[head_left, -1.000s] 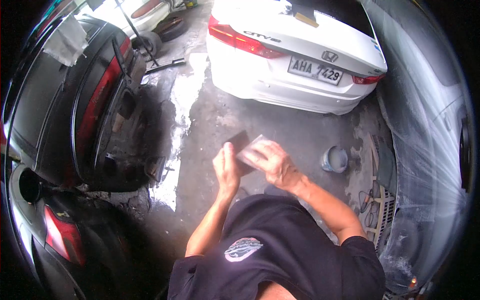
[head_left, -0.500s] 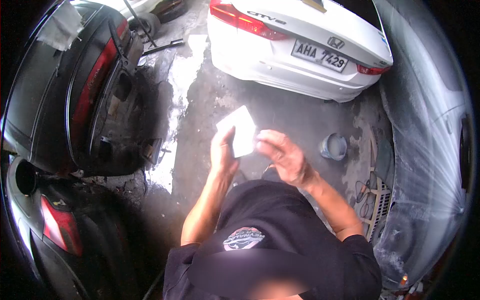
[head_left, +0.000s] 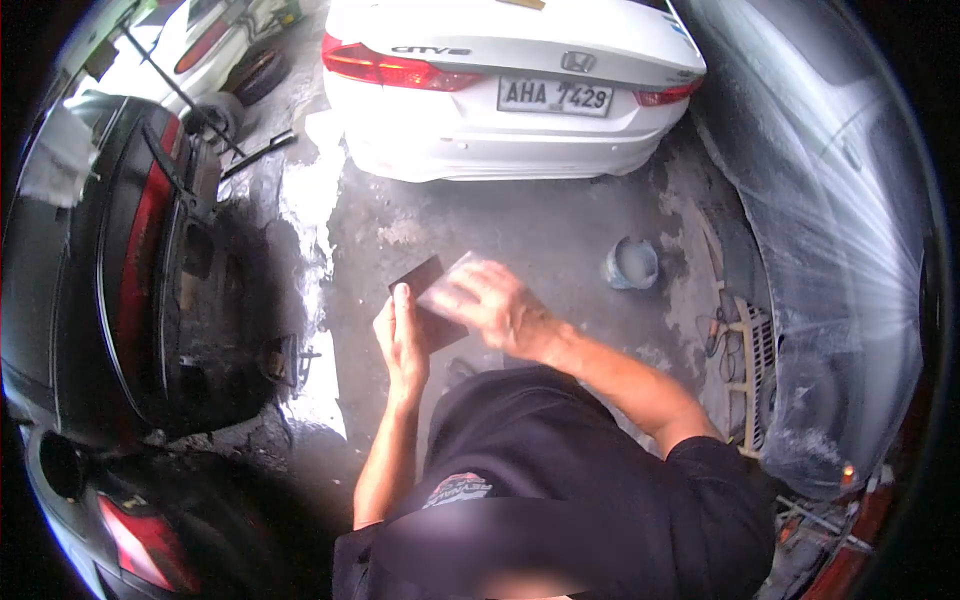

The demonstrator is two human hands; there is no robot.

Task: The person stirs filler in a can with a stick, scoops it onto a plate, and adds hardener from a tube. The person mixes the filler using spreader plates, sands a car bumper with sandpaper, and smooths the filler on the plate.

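My left hand (head_left: 403, 345) is closed on a dark brown sheet of sandpaper (head_left: 442, 334), thumb flat on its near face. The sheet is held up in front of my body. Over its right side my right hand (head_left: 505, 308) grips a pale, whitish sheet (head_left: 448, 299), slightly smeared by motion. Whether the pale part is a folded-over piece of the same sandpaper or a separate sheet, I cannot tell. The fingertips of my right hand are partly hidden.
A white car (head_left: 500, 140) stands ahead. On the floor to the right sits a bucket (head_left: 633, 264), with a grille-like part (head_left: 755, 370) nearby. A plastic-covered car (head_left: 840, 270) flanks the right; a dark bumper (head_left: 90, 270) and a red tail light (head_left: 145, 535) are at left.
The sheet in my left hand showed a bright white face; now a dark brown face shows. My right hand moved left onto a pale sheet. The view has shifted, with the surroundings displaced leftward.
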